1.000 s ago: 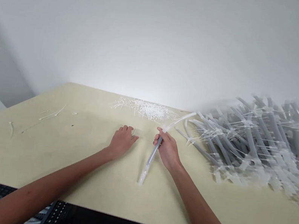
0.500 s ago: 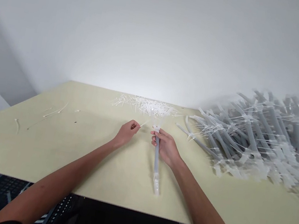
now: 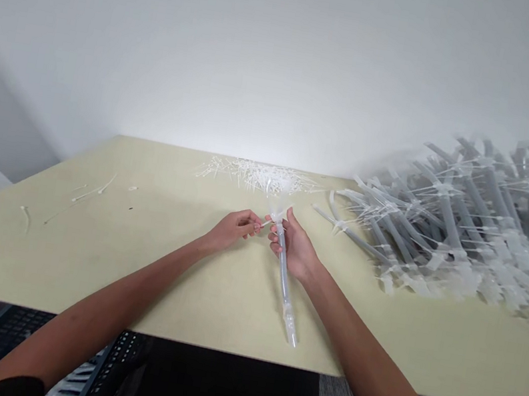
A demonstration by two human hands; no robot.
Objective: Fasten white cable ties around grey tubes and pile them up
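Apparently mid-binding, needing careful threading, left fingers [image 3: 251, 219] pinch a tie [image 3: 265, 224], right fingers [image 3: 275, 247] a tube [image 3: 284, 282] angled toward the counter's [image 3: 208, 320] front edge

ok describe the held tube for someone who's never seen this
On the pale yellow table, find the big heap of grey tubes at the right. Left of it, the right hand grips one plastic-sheathed grey tube, slanting toward the table's near edge. Unlike the heaped tubes, it is held.

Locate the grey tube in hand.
In the head view, the grey tube is just right of centre, its upper part held in the right hand, with the left hand close by on its left.
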